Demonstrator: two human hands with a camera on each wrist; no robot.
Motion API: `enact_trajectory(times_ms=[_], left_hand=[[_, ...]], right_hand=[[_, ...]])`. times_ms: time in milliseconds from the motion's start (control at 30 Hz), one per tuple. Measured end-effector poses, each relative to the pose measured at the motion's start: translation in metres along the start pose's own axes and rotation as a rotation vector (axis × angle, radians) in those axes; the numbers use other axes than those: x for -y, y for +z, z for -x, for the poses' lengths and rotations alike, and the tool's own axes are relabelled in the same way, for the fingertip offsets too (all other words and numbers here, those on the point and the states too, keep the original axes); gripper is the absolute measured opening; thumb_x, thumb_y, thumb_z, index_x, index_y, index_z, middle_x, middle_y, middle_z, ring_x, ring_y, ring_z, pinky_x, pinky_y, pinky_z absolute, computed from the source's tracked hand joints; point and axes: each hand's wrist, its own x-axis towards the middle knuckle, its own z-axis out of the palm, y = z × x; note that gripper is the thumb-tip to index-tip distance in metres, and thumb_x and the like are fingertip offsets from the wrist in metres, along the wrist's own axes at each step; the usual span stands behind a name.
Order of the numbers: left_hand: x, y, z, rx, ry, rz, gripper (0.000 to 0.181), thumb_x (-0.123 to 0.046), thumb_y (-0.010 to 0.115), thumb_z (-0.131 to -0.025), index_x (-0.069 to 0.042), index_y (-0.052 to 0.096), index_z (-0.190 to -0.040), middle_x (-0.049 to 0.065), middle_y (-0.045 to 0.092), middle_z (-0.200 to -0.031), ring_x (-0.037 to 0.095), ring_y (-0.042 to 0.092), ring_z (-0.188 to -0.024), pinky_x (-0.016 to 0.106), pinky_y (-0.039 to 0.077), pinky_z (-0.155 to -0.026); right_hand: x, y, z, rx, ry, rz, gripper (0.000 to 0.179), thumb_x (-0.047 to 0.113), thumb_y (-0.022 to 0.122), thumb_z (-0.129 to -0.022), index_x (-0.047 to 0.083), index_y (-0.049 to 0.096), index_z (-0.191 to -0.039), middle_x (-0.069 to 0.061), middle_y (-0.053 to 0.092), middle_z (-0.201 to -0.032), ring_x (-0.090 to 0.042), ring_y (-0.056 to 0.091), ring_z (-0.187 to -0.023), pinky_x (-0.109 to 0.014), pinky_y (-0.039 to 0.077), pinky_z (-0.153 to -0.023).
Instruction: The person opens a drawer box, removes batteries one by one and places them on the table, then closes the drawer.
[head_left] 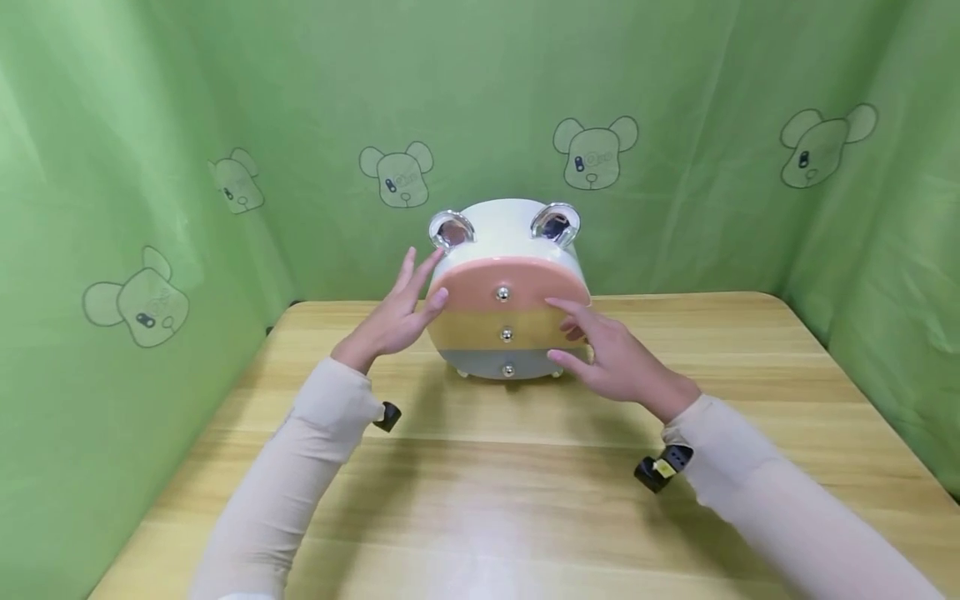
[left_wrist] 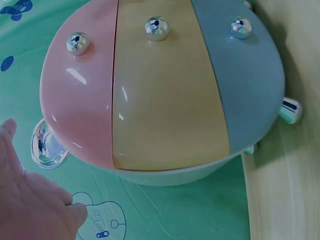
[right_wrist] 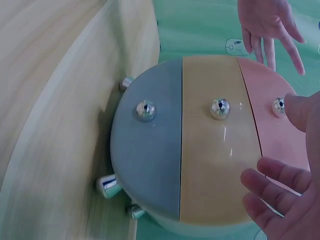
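Note:
A small rounded drawer box stands upright on the table, its white top carrying two silvery ears. Its front has a pink drawer, a yellow drawer and a blue-grey drawer, each with a round silver knob. All three drawers are closed. My left hand is at the box's upper left side, fingers spread near the left ear. In front of the right side is my right hand, fingers loosely bent and thumb apart, holding nothing.
The box stands toward the back of a wood-grain table, on short silver feet. Green curtains with printed bear heads surround the table at the back and sides. Black wrist straps hang at both cuffs.

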Motion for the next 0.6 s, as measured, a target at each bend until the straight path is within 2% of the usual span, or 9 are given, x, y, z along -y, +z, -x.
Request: enact_trajectory(times_ms=[200, 300, 367, 600], left_hand=[[-0.003, 0.000, -0.020, 0.014, -0.007, 0.049, 0.070, -0.071, 0.025, -0.093, -0.043, 0.006, -0.154, 0.015, -0.016, -0.158, 0.042, -0.003, -0.144, 0.077, 0.012, -0.102], [-0.003, 0.001, -0.029, 0.028, -0.013, 0.057, 0.063, -0.065, 0.025, -0.097, -0.045, 0.007, -0.153, 0.014, -0.013, -0.159, 0.040, -0.003, -0.144, 0.077, 0.012, -0.103], [-0.004, 0.002, -0.034, 0.034, -0.005, 0.060, 0.059, -0.060, 0.026, -0.099, -0.043, 0.010, -0.154, 0.013, -0.011, -0.160, 0.039, -0.002, -0.145, 0.075, 0.011, -0.104], [-0.003, 0.007, -0.048, 0.031, 0.019, 0.076, 0.054, -0.051, 0.027, -0.102, -0.036, 0.022, -0.154, 0.010, 0.009, -0.161, 0.042, 0.017, -0.142, 0.070, 0.017, -0.108]], right_hand=[[0.006, 0.004, -0.016, 0.022, 0.007, -0.094, 0.066, 0.024, 0.066, -0.093, 0.014, 0.032, -0.148, -0.018, 0.060, -0.114, -0.031, 0.061, -0.100, -0.048, 0.053, -0.087], [0.008, 0.005, -0.024, 0.026, -0.007, -0.114, 0.065, 0.023, 0.066, -0.093, 0.014, 0.033, -0.148, -0.017, 0.061, -0.113, -0.030, 0.062, -0.101, -0.045, 0.053, -0.088], [0.009, 0.005, -0.029, 0.033, -0.012, -0.117, 0.065, 0.024, 0.066, -0.093, 0.015, 0.033, -0.148, -0.016, 0.060, -0.114, -0.029, 0.061, -0.101, -0.044, 0.053, -0.089], [0.015, 0.004, -0.043, 0.064, -0.022, -0.121, 0.067, 0.026, 0.065, -0.093, 0.017, 0.030, -0.150, -0.015, 0.060, -0.116, -0.025, 0.063, -0.096, -0.041, 0.054, -0.088]])
